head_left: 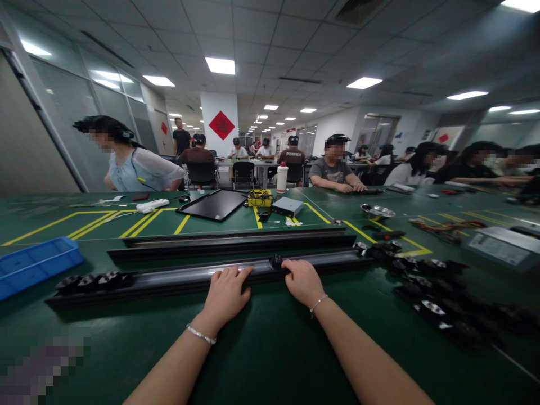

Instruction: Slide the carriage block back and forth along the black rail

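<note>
A long black rail (177, 277) with a shiny grey channel lies across the green table in front of me. My left hand (225, 293) rests on its near edge and channel, thumb spread from the other fingers, holding nothing. Around a small black part (277, 261) seated in the channel, the bent fingers of my right hand (304, 281) close from the right. Several black parts with silvery faces (99, 279) sit in the rail's left end. Loose black parts of a similar look (432, 306) are heaped beyond the right end.
Two more dark rails (236, 241) lie just behind. A blue tray (40, 263) stands at left, a metal box (506, 246) at right. Farther back are a black panel (213, 203), a yellow basket (259, 197), a grey box (287, 206) and a metal bowl (378, 211). People sit across the table.
</note>
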Available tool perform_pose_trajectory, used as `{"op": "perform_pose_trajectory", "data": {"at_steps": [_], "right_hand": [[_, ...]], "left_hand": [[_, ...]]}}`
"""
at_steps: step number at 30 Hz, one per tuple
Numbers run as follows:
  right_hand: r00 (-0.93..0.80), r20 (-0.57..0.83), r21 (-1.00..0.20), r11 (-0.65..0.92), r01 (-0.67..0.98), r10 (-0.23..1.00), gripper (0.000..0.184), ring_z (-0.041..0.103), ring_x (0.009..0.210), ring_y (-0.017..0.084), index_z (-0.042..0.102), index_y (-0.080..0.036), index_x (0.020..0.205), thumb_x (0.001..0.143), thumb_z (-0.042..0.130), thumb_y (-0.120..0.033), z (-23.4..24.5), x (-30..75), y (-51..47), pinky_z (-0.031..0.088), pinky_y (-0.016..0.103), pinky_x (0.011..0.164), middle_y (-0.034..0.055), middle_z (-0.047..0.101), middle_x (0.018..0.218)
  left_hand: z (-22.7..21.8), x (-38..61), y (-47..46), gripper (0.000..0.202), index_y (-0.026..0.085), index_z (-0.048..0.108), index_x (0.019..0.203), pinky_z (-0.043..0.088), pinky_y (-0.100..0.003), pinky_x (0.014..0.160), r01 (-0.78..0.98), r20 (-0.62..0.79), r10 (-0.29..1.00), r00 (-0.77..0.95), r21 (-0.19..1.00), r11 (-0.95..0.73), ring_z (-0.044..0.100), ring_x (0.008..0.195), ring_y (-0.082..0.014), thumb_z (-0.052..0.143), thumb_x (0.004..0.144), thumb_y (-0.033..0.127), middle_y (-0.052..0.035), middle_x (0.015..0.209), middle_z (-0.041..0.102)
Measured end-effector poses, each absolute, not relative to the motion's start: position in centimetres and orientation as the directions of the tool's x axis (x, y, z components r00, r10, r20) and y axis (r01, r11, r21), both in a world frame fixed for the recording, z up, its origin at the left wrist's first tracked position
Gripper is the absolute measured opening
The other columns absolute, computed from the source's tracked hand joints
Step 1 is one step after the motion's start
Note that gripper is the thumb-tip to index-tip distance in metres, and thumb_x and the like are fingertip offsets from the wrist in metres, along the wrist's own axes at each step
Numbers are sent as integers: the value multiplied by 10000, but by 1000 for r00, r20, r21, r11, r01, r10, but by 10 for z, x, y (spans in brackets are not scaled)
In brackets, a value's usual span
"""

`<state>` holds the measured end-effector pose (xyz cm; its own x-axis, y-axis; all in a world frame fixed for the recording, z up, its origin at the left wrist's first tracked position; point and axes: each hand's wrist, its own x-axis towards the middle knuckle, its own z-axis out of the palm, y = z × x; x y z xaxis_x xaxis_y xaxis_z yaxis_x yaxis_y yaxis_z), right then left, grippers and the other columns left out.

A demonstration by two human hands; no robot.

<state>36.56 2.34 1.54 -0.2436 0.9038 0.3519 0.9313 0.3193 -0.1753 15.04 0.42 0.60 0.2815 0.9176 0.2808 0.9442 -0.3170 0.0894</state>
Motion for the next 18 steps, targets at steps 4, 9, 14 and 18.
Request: {"op": "perform_pose_trajectory", "data": {"at_steps": [4,9,14,18], "right_hand": [[-245,359,-180,325,928,901,302,540,790,152,607,-225,906,707,410,-110,15,366,24,318,266,803,9,642,811],[-245,367,-176,326,929,897,302,541,796,151,608,-224,907,709,409,-112,13,366,24,311,266,819,10,646,821],[-247,351,-167,320,933,903,306,540,806,151,605,-226,918,716,401,-118,13,367,25,314,264,805,13,647,841],[-246,357,-168,321,932,901,313,539,819,152,604,-228,925,715,401,-115,12,368,26,313,263,807,9,648,859]], "left_hand": [[9,151,3,491,331,386,1248,273,-371,892,949,253,928,273,88,-304,465,1016,-205,457,762,344,-31,1053,553],[11,151,2,488,327,383,1252,273,-372,889,949,249,928,277,83,-305,469,1007,-206,447,768,349,-36,1051,555],[10,150,2,485,334,391,1246,279,-369,884,947,252,927,279,89,-309,472,1009,-205,453,766,350,-33,1056,557],[9,150,2,481,335,401,1239,280,-370,880,944,263,922,284,92,-317,474,1003,-207,457,761,347,-32,1039,561]]}}
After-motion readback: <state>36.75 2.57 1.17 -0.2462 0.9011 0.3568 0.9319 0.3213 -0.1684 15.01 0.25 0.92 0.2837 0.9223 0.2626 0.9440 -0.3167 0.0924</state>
